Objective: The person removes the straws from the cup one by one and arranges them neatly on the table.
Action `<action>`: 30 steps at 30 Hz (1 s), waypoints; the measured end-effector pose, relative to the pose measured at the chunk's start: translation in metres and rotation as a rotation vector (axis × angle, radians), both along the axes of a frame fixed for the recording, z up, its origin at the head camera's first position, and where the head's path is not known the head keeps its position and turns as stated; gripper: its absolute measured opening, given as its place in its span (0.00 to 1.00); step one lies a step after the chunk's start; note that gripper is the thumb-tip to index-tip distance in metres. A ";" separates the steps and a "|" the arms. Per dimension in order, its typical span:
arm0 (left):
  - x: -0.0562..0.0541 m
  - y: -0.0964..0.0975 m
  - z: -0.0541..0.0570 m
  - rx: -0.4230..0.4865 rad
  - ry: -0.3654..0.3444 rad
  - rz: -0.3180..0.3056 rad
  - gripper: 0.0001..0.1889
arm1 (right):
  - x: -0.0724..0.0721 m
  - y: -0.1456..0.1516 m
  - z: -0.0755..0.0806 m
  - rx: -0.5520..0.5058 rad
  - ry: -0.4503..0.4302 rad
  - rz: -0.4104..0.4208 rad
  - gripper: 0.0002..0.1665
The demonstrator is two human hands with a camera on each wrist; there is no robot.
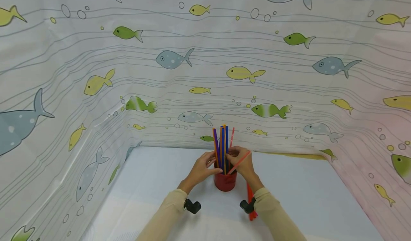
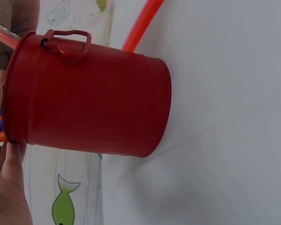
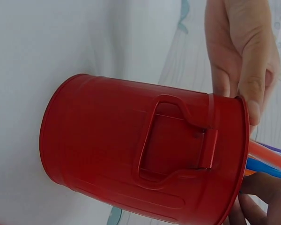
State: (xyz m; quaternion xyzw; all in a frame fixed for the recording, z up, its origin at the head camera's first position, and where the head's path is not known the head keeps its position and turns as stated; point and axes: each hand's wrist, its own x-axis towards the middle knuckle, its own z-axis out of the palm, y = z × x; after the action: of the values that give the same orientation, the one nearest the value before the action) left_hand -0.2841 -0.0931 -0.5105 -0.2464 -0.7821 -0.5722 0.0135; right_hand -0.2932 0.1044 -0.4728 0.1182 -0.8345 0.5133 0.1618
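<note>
A small red metal bucket (image 1: 225,183) with wire side handles stands upright on the white table. Orange, purple and blue straws (image 1: 221,144) rise from it, and one translucent red straw (image 1: 242,160) leans out to the right. At the bucket's left rim my left hand (image 1: 199,169) grips the edge, its thumb (image 3: 253,89) over the rim. My right hand (image 1: 243,161) is at the opposite side, thumb and fingers around the upright straws just above the rim. Which straws it pinches is partly hidden. The bucket's side handle (image 3: 152,140) hangs against the wall.
Several red-orange straws (image 1: 252,210) lie on the table beneath the right forearm. White table surface (image 1: 298,194) extends on both sides. Fish-printed curtains (image 1: 205,69) enclose the back and sides. A small black wrist camera (image 1: 192,206) sits on each sleeve.
</note>
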 end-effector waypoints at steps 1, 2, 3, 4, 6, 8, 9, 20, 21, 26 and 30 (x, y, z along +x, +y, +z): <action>0.000 0.000 0.000 0.000 0.001 0.000 0.42 | 0.000 0.000 0.000 -0.004 0.005 0.005 0.11; 0.000 0.000 0.000 -0.001 0.004 0.001 0.42 | 0.001 0.000 0.000 -0.007 0.011 0.008 0.11; 0.000 0.000 0.000 -0.002 0.003 0.002 0.42 | 0.001 0.000 0.000 -0.009 0.016 0.010 0.11; 0.000 0.000 0.000 -0.001 0.002 0.002 0.42 | 0.002 0.001 0.000 -0.010 0.023 0.009 0.11; 0.000 0.001 -0.001 0.001 -0.002 0.001 0.42 | 0.003 0.001 0.002 -0.014 0.025 0.004 0.11; 0.000 0.001 -0.001 0.001 -0.008 0.002 0.42 | 0.005 0.002 0.004 -0.014 0.020 -0.005 0.11; 0.000 0.000 -0.001 0.000 -0.011 0.003 0.42 | 0.005 0.002 0.006 -0.015 0.012 -0.013 0.11; 0.002 0.000 0.001 -0.027 -0.031 0.022 0.42 | 0.007 0.012 0.029 -0.071 0.085 -0.014 0.12; 0.002 0.001 0.001 -0.027 -0.030 0.021 0.42 | 0.007 0.013 0.031 -0.072 0.097 -0.014 0.11; 0.002 0.000 0.003 -0.027 -0.030 0.020 0.42 | 0.005 0.018 0.039 -0.092 0.128 -0.022 0.10; 0.003 0.000 0.003 -0.016 -0.044 0.021 0.42 | 0.006 0.022 0.045 -0.103 0.099 -0.025 0.11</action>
State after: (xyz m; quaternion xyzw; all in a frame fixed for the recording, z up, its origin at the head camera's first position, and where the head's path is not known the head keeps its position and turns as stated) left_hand -0.2816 -0.0933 -0.5079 -0.2258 -0.7893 -0.5710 0.0004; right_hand -0.2873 0.1261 -0.4280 0.1244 -0.7993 0.5472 0.2150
